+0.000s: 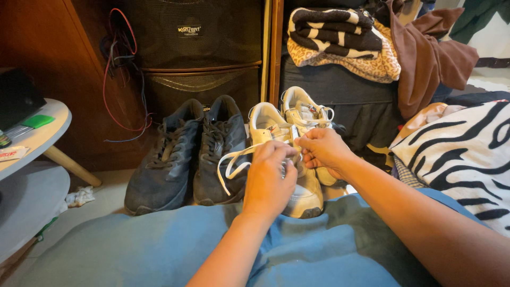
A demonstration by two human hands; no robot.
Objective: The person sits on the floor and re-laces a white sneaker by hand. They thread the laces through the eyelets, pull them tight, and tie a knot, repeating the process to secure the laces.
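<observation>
Your left hand is closed around the flat white lace over the tongue of the cream sneaker, and your right hand, just at its 2 o'clock, pinches the other end of that lace between thumb and fingertips; the shoe stands on the floor just beyond your blue-clad lap, toe toward you. The loose loop trailing off toward 9 o'clock could, I think, slip back through the eyelets if your grip eases, since the lace looks smooth and slack; it also drapes against the dark grey sneakers beside it and might snag on their own knotted laces. Pulling unevenly would likely leave one end short. Your hands hide the eyelets, so you may be threading by feel, and a skipped hole would be easy to miss. The cream pair looks like soft suede and mesh with a pale rubber sole, its mate tucked behind at 1 o'clock. The grey pair is matte, worn fabric with rounded toes. At 3 o'clock lies a zebra-striped cloth, plush and rumpled; at 9 o'clock a round pale tabletop on a slanted wooden leg
</observation>
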